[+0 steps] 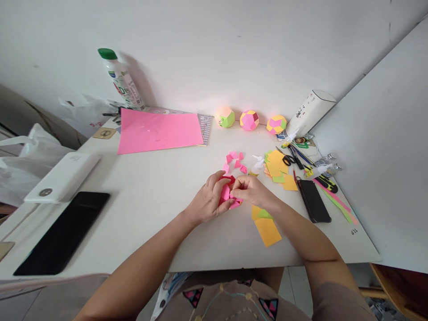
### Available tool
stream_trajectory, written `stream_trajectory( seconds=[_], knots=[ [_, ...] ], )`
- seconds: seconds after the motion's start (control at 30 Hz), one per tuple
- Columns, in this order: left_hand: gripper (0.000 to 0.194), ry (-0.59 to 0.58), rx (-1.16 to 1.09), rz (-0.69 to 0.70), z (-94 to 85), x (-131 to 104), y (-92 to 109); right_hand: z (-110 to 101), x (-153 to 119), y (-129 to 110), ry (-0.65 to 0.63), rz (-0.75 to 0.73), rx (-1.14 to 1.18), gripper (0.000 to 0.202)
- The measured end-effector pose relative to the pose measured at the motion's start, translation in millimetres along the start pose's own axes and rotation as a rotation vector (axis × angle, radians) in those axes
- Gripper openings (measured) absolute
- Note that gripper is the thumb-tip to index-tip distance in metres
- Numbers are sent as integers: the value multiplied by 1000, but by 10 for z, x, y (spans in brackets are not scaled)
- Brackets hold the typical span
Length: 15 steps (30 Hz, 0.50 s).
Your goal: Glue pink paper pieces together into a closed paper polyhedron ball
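Observation:
Between my two hands is a partly built pink paper ball [225, 192], with some red and yellow showing on it. My left hand [211, 198] wraps round its left side, fingers over the top and thumb below. On the right side of the ball my right hand [249, 191] pinches at its edge, fingertips together; what lies between those tips is too small to make out. Just beyond the hands lie several small folded pink paper pieces [237, 163]. A white glue bottle [257, 165] lies beside them, close to my right hand.
Three finished paper balls [249, 120] stand along the wall. A pink sheet [160, 131] lies at the back left, near a green-capped bottle [123, 82]. Orange and green paper squares [277, 164], scissors [288, 159] and a black phone [313, 200] are on the right. A power bank [63, 176] lies left.

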<state>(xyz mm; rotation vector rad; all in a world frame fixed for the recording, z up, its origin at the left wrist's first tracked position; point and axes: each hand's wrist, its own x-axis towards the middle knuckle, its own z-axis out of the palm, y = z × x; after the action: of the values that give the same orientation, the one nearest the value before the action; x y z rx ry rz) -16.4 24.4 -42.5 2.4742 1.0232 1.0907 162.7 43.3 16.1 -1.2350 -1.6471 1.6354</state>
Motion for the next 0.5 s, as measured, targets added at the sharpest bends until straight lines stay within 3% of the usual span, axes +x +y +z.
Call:
stream_trajectory(
  seconds=[0.5],
  knots=[
    [46,-57,-31,-22,-42,8,25,-31,22,-54,-50,5,12,14]
  ],
)
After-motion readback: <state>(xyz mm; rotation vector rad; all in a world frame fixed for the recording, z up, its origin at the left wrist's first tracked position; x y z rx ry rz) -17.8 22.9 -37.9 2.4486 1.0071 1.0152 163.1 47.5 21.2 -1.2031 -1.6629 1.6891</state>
